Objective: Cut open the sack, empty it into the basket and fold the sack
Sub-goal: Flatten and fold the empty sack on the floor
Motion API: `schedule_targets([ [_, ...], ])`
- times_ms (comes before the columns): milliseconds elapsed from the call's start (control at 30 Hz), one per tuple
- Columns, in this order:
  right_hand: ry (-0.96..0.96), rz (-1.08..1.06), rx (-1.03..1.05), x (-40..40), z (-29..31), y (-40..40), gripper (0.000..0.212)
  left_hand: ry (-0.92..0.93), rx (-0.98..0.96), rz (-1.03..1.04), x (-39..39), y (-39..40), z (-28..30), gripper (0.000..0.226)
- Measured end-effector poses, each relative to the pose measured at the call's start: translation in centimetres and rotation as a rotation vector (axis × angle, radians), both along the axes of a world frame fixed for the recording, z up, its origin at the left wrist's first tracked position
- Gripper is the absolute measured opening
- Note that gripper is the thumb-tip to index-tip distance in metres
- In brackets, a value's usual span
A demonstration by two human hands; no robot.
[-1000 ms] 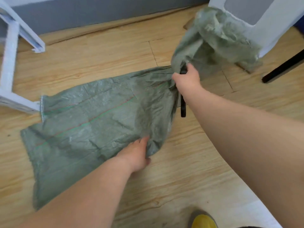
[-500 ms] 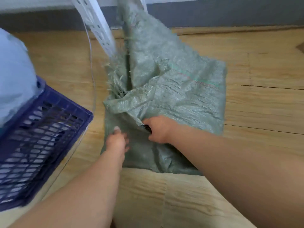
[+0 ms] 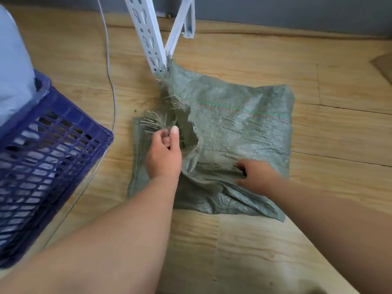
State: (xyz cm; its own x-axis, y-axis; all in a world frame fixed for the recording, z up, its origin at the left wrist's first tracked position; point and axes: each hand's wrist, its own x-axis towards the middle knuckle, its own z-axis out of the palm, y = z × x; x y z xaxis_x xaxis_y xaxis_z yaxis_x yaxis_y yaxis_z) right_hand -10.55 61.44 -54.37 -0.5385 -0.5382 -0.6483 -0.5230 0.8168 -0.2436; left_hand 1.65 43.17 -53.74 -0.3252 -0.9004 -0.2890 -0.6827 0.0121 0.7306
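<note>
Wooden floor boards fill the room, and the green woven sack lies folded flat in the middle. At nine o'clock stands the blue basket, already holding pale stuff. Left hand pinches the frayed cut edge. Right hand presses the sack and seems to grip something dark, maybe the cutter. Next, I think, lay the frayed edge over straight and smooth out bumps.

floor: wood planks | white slotted metal frame: standing, upper centre | white cable: lying left of frame
</note>
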Motion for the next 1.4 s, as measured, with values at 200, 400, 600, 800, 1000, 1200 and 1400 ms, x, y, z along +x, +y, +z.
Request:
schedule_targets([
  [200, 0.019, 0.061, 0.108, 0.6, -2.1, 0.7, 0.063, -0.336, -0.231, -0.573, 3.3, 1.0, -0.4, 0.054],
  [400, -0.006, 0.130, 0.321, -0.3, -4.4, 1.7, 0.075, -0.495, 0.450, 0.244, 9.6, -4.6, -3.2, 0.040],
  [600, 0.243, 0.219, 0.155, 0.0, -4.4, 1.4, 0.038, -0.303, 0.840, 0.446, 9.4, -3.5, -4.2, 0.069],
  [800, 0.134, 0.282, 0.496, 0.4, -3.8, 3.7, 0.041, -0.045, 0.957, 0.434, 5.7, -1.7, -5.1, 0.034],
  [1000, 0.269, 0.155, 0.045, 0.4, -2.7, 1.7, 0.055, -0.110, 1.028, 0.240, 2.6, -0.1, -5.3, 0.043],
  [1200, -0.067, -0.036, 0.195, 0.6, -4.4, 3.6, 0.041, -0.048, 0.906, 0.413, 2.5, -0.5, -4.5, 0.032],
  [1400, -0.525, -0.856, -0.316, -1.4, -1.7, -0.3, 0.060, 0.177, 0.909, 0.388, 0.3, -0.8, -2.7, 0.010],
])
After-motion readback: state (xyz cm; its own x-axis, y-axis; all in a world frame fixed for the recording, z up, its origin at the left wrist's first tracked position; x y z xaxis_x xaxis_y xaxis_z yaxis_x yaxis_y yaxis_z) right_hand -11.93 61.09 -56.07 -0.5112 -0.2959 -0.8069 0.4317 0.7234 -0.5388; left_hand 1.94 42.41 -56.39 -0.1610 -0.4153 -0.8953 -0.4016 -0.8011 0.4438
